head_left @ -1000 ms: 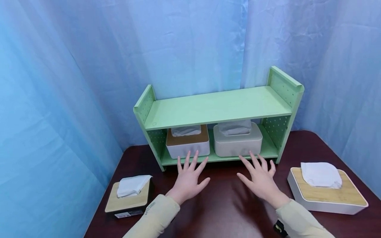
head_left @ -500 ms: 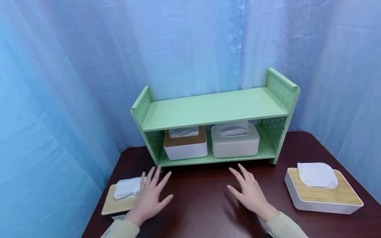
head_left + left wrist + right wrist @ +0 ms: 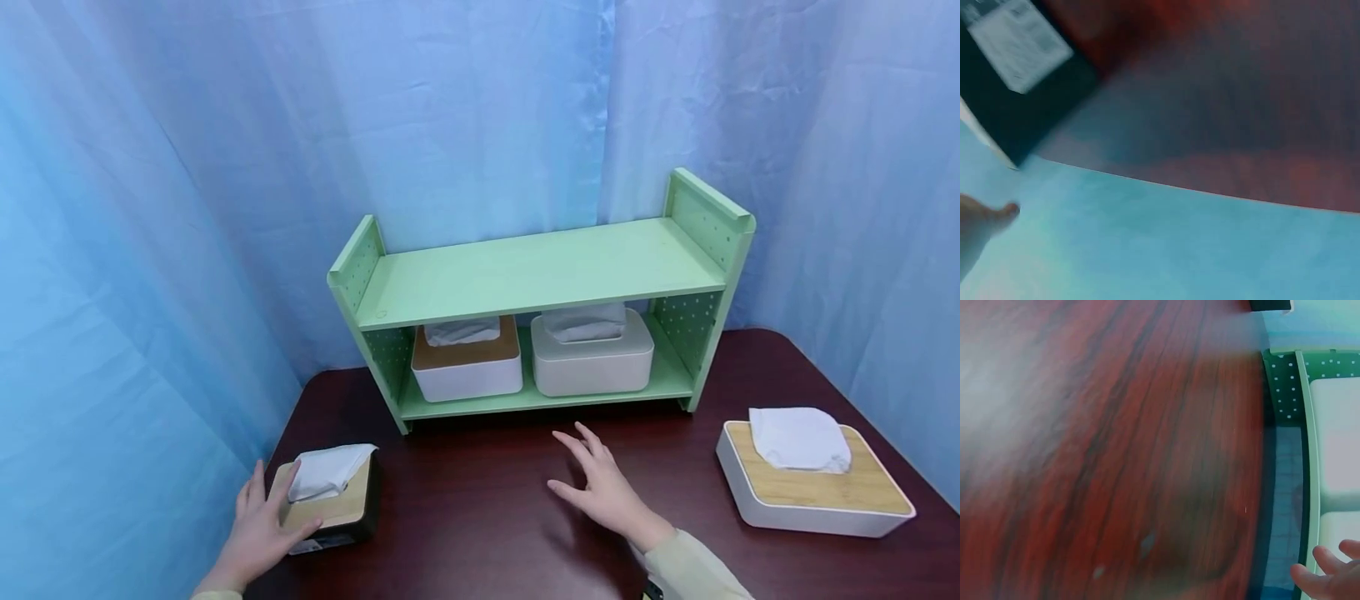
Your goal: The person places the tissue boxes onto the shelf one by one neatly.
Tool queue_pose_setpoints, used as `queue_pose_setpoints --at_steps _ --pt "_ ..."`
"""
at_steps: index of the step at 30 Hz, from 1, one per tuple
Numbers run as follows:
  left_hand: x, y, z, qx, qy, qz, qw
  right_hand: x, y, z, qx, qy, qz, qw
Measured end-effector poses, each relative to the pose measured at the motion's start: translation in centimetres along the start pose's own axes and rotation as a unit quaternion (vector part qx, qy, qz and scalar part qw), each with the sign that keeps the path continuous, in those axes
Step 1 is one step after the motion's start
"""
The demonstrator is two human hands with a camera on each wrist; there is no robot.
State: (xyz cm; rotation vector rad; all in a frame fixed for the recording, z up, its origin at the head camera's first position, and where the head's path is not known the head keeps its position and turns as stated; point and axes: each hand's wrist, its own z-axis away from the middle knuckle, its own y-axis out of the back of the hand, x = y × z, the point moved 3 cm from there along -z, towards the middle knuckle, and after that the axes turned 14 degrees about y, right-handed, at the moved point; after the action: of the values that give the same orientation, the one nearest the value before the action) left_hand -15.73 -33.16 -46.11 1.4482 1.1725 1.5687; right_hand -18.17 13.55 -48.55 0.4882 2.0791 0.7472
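Observation:
My left hand (image 3: 258,529) is spread at the left front of the table, its fingers overlapping the near left corner of a black tissue box (image 3: 348,504) with a light wood lid and a white tissue sticking out. In the left wrist view, that tissue box (image 3: 1035,106) shows a label on its dark side, with part of the hand (image 3: 985,219) at the lower left. My right hand (image 3: 606,493) hovers over the middle of the table with fingers loosely extended, holding nothing. In the right wrist view, its fingertips (image 3: 1329,562) appear at the lower right.
A green two-tier shelf (image 3: 540,271) stands at the back. Its lower level holds a white tissue box with brown lid (image 3: 472,379) and an all-white tissue box (image 3: 596,373). At the right lies a larger white tissue box with wood lid (image 3: 832,496). Blue curtains (image 3: 480,108) surround the table.
My left hand has swept left and toward me, from in front of the shelf to the black tissue box. The right hand has shifted left and slightly back. All the boxes have stayed put.

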Motion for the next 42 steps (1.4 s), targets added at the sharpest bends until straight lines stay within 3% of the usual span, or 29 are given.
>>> queue_pose_setpoints --at_steps 7,13,19,24,42 --pt "-2.5 -1.6 -0.4 -0.108 0.056 0.023 0.9923 -0.5 -1.6 -1.1 -0.038 -0.024 -0.071 0.996" --pt "-2.9 -2.4 -0.8 -0.144 0.09 0.017 0.9853 -1.5 -3.0 -2.6 -0.059 -0.059 -0.146 0.986" --pt "-3.0 -2.5 -0.9 -0.145 0.108 0.012 0.9835 -2.9 -4.9 -4.0 -0.093 -0.044 -0.175 0.979" --pt "-2.5 -2.7 -0.7 -0.13 0.097 -0.001 0.9867 -3.8 -6.4 -4.6 -0.123 -0.025 -0.178 0.976" --pt "2.6 -5.0 0.0 -0.085 0.029 0.009 0.996 -6.4 -9.6 -4.0 -0.212 0.014 -0.158 0.964"
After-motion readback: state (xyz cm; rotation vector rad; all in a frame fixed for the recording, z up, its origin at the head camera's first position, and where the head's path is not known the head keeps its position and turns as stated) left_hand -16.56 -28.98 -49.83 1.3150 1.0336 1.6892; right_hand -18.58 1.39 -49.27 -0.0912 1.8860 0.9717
